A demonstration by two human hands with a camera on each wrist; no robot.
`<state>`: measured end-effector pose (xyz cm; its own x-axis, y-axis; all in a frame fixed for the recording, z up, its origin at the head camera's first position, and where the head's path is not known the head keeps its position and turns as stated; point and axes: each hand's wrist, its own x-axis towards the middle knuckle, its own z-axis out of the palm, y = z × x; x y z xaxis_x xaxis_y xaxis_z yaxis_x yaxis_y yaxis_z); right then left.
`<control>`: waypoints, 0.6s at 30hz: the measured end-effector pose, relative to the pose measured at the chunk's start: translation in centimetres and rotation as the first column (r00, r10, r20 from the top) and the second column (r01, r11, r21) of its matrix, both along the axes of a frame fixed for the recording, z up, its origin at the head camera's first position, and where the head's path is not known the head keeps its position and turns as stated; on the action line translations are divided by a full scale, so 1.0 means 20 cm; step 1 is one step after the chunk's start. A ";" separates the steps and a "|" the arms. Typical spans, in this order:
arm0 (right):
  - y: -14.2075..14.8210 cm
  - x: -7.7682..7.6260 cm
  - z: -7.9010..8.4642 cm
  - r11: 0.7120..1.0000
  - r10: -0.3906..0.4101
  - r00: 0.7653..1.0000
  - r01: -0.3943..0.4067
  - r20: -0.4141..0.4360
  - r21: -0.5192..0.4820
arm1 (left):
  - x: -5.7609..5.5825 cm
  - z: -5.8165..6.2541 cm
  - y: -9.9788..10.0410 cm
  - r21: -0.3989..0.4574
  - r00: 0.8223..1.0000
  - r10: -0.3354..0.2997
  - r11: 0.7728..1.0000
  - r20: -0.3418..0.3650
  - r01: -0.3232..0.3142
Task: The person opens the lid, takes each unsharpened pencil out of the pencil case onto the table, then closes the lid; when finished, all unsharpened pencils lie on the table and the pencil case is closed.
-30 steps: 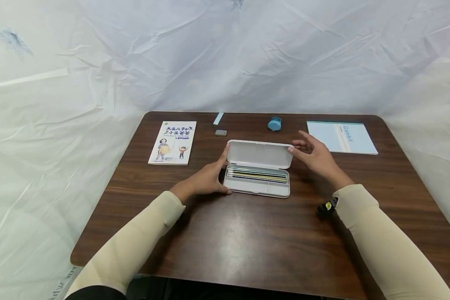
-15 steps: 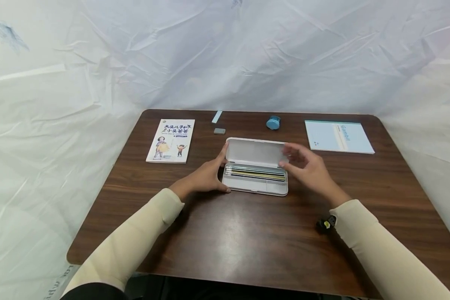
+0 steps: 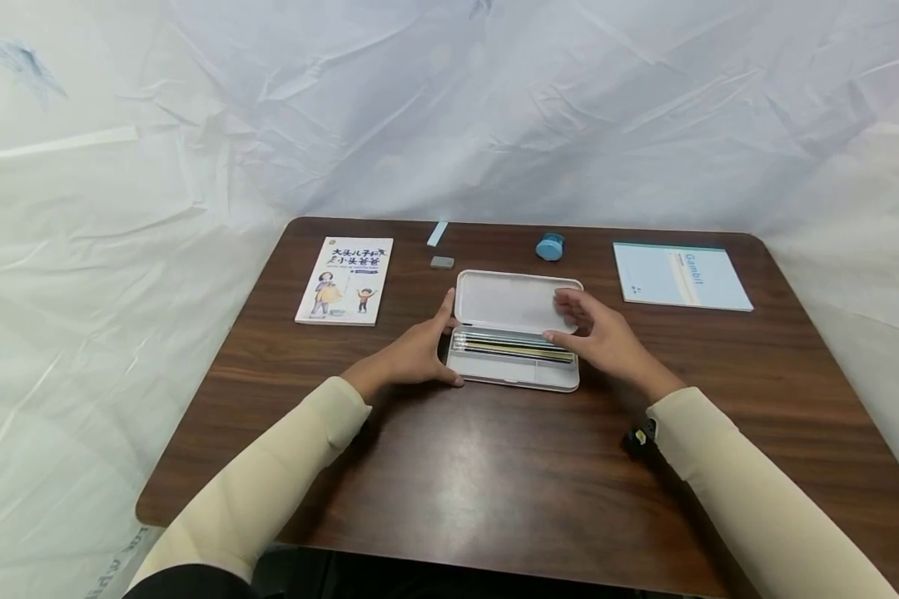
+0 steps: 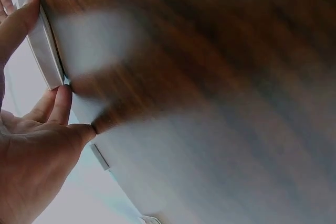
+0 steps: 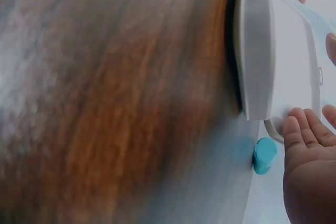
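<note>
An open white pencil case lies on the table, its lid tipped back. Several pencils lie side by side in its rear compartment. My left hand holds the case's left end, thumb at the front edge and fingers behind. In the left wrist view, that hand's thumb presses the case wall. My right hand hovers over the case's right end, fingers near the lid's inner face and thumb above the pencils' ends. Nothing shows in its grasp; in the right wrist view its fingers are relaxed.
A picture book lies at the left and a light blue notebook at the right. Behind the case are a grey eraser, a pale blue strip and a small blue round object. Plastic sheeting hangs behind the table.
My right hand has moved left from the lid's right edge to over the right end of the pencil case. My left hand keeps its hold on the case.
</note>
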<state>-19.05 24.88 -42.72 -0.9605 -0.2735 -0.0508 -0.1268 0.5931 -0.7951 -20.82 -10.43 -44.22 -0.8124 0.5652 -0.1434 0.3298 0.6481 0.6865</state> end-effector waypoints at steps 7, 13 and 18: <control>-0.01 -0.02 -0.02 1.000 -0.008 1.000 0.008 -0.001 -0.005 | -0.06 -0.10 -0.02 0.017 0.999 -0.012 1.000 -0.041 0.013; -0.02 0.02 -0.02 1.000 -0.001 0.995 -0.001 -0.101 -0.019 | -0.06 -0.12 -0.02 0.056 0.999 -0.001 0.998 -0.053 0.004; 0.00 0.05 -0.04 1.000 0.015 0.990 -0.015 -0.139 0.005 | -0.03 -0.08 -0.02 0.056 0.998 -0.012 0.998 -0.058 0.016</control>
<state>-17.99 24.82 -43.46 -0.9540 -0.2882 0.0824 -0.2454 0.5929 -0.7670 -21.46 -10.74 -45.77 -0.8104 0.5824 -0.0639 0.3789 0.6042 0.7010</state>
